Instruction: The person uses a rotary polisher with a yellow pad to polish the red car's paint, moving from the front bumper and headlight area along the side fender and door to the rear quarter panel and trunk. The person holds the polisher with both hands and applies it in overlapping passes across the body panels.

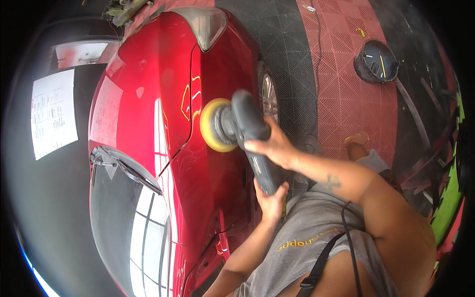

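Note:
My right hand (pixel 279 148) is wrapped round the black body of an electric polisher (pixel 250 119), close behind its head. Lower down, my left hand (pixel 271 200) grips the rear end of the same tool. Its round yellow foam pad (pixel 213 126) is tilted on edge and faces the front fender (pixel 217 168) of a glossy red car. Whether the pad touches the paint or hovers just off it I cannot tell. Left of the pad, the car's hood (pixel 143 89) shows bright reflections, with the panel gap running between hood and fender.
The headlight (pixel 205 29) is at the top, the wheel (pixel 268 94) right of the fender, the windshield (pixel 126 222) at lower left. A black bucket (pixel 378 62) stands on red and black floor tiles (pixel 336 89). A dark cable (pixel 316 44) crosses the floor; another cord (pixel 350 247) hangs over my shirt.

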The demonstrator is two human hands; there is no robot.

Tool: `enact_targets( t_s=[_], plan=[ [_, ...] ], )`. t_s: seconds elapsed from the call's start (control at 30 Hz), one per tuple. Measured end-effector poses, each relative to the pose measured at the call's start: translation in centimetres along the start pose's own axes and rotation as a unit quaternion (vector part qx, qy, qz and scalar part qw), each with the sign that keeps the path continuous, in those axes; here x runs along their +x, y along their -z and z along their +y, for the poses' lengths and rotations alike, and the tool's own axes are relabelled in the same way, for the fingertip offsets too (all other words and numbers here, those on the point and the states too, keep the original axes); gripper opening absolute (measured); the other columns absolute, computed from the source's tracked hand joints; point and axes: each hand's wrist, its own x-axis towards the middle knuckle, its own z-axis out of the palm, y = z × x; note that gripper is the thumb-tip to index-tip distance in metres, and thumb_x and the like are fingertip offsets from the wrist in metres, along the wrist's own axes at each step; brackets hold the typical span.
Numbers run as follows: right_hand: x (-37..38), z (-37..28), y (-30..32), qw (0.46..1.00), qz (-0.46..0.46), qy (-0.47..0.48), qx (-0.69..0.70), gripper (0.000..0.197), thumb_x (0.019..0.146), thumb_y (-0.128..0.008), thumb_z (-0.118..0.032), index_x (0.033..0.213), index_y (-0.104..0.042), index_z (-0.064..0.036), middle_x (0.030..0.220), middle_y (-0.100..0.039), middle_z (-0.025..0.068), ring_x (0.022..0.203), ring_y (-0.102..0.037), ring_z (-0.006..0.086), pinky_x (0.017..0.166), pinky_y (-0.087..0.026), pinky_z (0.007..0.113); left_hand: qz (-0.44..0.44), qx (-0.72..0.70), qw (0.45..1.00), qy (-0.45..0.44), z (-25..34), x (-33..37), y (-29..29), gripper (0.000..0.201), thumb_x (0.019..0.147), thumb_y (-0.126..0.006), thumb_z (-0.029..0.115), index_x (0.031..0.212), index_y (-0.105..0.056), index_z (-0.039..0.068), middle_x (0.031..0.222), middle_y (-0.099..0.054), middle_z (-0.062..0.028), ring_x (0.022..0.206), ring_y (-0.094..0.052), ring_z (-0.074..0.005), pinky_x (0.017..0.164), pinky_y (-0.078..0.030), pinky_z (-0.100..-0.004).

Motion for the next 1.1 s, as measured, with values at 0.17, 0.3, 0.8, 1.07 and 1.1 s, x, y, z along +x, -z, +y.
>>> enact_targets(
  t_s=[0.17,0.3,0.8,1.07,1.1],
  plan=[
    [-4.5,3.8,0.4,1.0,0.002,-0.03,-0.003,0.09,0.079,-0.096,-0.044,0.138,-0.046,0.0016,0.124,-0.064,0.0163,0.116,-0.065,0.022,0.103,-0.055,0.042,-0.019,0.029,0.999,0.005,-4.1,-2.4,3.0,0.071,0.085,-0.082,-0.005,0.142,-0.043,0.008,0.104,-0.066,-0.0074,0.08,-0.067,-0.0159,0.069,-0.057,-0.0313],
    [-0.9,3.0,2.5,0.998,0.026,-0.042,0.043,0.086,0.081,-0.096,-0.037,0.14,-0.047,0.0021,0.125,-0.063,0.0161,0.115,-0.066,0.0227,0.102,-0.057,0.043,-0.015,0.049,0.998,0.026,-1.9,0.4,0.2,0.069,0.085,-0.083,-0.002,0.14,-0.043,0.007,0.099,-0.068,-0.0084,0.073,-0.067,-0.018,0.066,-0.058,-0.034],
    [24.4,-9.4,11.6,0.997,0.027,-0.012,0.074,0.062,0.085,-0.09,-0.042,0.121,-0.059,-0.0029,0.104,-0.066,0.0104,0.087,-0.069,0.0168,0.071,-0.062,0.037,-0.007,0.105,0.993,0.062,14.7,19.4,-18.5,0.079,0.085,-0.085,0.005,0.151,-0.042,0.009,0.095,-0.068,-0.0054,0.071,-0.064,-0.013,0.061,-0.053,-0.0294],
    [21.3,-9.0,11.3,0.996,0.04,-0.065,0.054,0.072,0.081,-0.092,-0.043,0.13,-0.061,-0.0006,0.113,-0.068,0.0105,0.104,-0.069,0.0199,0.091,-0.059,0.04,0.002,0.044,0.996,0.074,8.8,17.0,-15.8,0.088,0.084,-0.088,0.004,0.156,-0.037,0.005,0.12,-0.066,-0.01,0.102,-0.067,-0.0184,0.087,-0.056,-0.0348],
    [19.4,-7.0,10.9,0.995,0.034,-0.073,0.055,0.082,0.079,-0.093,-0.044,0.137,-0.056,0.0,0.119,-0.066,0.0123,0.112,-0.066,0.0221,0.098,-0.056,0.041,0.009,0.029,0.997,0.064,5.8,15.8,-14.0,0.089,0.084,-0.088,0.003,0.156,-0.037,0.005,0.128,-0.064,-0.0113,0.111,-0.066,-0.0199,0.095,-0.056,-0.0366]
  ],
)
